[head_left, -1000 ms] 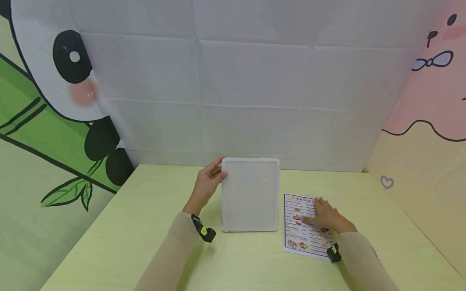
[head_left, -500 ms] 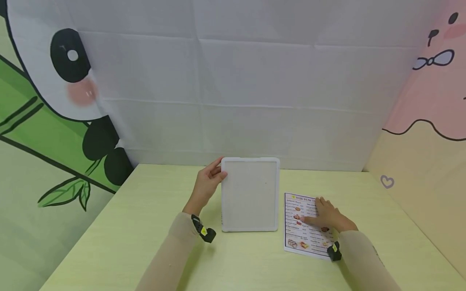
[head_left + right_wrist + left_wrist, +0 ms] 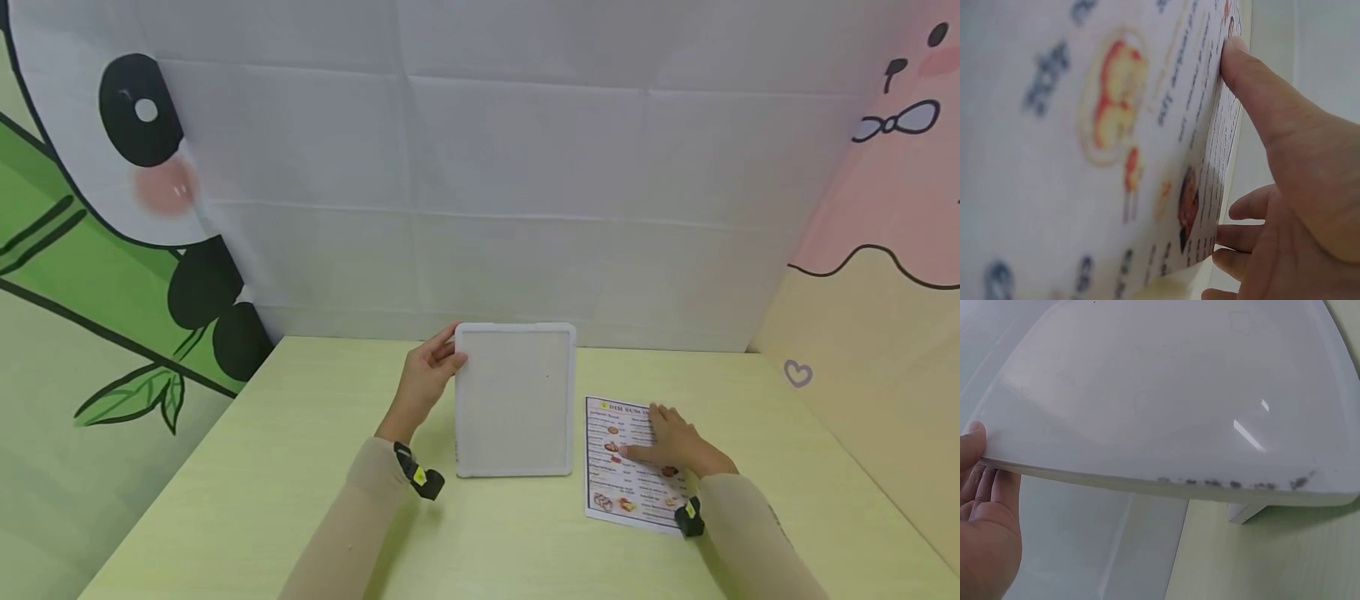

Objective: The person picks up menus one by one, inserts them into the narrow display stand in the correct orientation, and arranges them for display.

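A small whiteboard (image 3: 514, 402) with a pale frame stands upright at the middle of the table. My left hand (image 3: 427, 379) pinches its upper left edge, thumb on the front and fingers behind. In the left wrist view, dark smudges mark one edge of the whiteboard (image 3: 1166, 406), and a white foot (image 3: 1244, 511) shows behind it. Right of the board a printed dim sum menu (image 3: 618, 479) lies flat on the table. My right hand (image 3: 671, 446) rests on the menu's right side with fingers spread, covering part of the print. The right wrist view shows the thumb touching the menu (image 3: 1116, 106).
The pale yellow-green table (image 3: 247, 500) reaches back to a white cloth backdrop (image 3: 517, 167). A panda-and-bamboo wall panel (image 3: 120, 292) stands at left, a pink and cream one (image 3: 877, 333) at right.
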Demonstrator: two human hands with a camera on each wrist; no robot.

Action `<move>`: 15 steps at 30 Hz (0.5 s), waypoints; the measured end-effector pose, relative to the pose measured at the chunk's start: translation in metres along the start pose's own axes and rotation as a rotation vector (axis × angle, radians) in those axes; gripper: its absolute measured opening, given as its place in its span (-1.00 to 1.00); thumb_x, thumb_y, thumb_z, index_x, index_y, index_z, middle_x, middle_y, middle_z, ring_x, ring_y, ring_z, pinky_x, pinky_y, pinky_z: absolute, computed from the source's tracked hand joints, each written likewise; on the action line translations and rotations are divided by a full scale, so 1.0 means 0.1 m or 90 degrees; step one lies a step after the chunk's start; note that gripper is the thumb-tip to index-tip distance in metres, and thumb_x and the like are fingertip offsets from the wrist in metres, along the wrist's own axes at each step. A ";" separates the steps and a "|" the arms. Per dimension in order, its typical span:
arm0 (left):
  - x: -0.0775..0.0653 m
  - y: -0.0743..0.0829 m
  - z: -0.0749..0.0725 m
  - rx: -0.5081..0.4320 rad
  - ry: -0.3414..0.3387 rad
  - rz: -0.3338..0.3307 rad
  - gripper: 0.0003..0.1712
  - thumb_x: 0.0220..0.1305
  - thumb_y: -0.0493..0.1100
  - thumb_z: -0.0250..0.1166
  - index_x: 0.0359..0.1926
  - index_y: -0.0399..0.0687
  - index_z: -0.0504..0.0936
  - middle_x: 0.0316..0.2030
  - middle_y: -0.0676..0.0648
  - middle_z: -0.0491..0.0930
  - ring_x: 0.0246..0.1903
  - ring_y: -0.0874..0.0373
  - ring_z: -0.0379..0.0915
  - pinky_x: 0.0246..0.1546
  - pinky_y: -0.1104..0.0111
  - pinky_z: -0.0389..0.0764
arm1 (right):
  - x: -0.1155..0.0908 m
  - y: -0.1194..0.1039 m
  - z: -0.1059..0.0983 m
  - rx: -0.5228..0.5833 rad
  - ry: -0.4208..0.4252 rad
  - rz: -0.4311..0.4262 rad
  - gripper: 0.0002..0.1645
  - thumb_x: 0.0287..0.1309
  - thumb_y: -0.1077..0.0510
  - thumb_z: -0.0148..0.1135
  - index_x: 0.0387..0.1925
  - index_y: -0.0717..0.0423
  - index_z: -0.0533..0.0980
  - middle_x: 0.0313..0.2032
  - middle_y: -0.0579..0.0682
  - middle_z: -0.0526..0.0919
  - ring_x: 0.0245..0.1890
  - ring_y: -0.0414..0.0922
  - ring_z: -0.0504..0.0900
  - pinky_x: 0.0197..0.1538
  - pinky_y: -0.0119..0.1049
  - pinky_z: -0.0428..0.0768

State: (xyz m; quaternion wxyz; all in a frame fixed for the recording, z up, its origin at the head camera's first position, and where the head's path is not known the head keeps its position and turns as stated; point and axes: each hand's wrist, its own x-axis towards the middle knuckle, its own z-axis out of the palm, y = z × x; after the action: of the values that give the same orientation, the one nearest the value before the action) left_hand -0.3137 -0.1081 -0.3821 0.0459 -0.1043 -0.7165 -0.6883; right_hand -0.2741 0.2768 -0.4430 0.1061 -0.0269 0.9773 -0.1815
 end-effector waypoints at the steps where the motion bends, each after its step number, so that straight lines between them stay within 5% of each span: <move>1: 0.00 0.00 0.00 0.000 0.001 -0.001 -0.35 0.29 -0.31 0.25 0.38 -0.01 0.34 0.16 -0.25 0.52 0.11 -0.01 0.51 -0.05 0.44 0.62 | 0.00 0.00 0.00 0.000 -0.001 0.000 0.45 -0.08 -0.41 0.35 0.40 0.53 -0.12 0.39 0.54 -0.12 0.38 0.47 -0.17 0.34 0.41 -0.09; 15: -0.02 0.01 -0.03 0.008 -0.004 0.010 -0.36 0.30 -0.30 0.24 0.38 -0.04 0.33 0.17 -0.27 0.52 0.13 -0.03 0.50 -0.05 0.45 0.62 | -0.05 -0.04 -0.02 0.005 -0.005 0.001 0.46 -0.06 -0.39 0.36 0.38 0.59 -0.14 0.37 0.58 -0.13 0.36 0.50 -0.16 0.33 0.41 -0.04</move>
State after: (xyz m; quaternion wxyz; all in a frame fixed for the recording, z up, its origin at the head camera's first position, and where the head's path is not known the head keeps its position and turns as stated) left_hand -0.3120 -0.1108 -0.3813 0.0493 -0.1118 -0.7203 -0.6829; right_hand -0.2699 0.2745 -0.4388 0.1100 -0.0264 0.9762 -0.1850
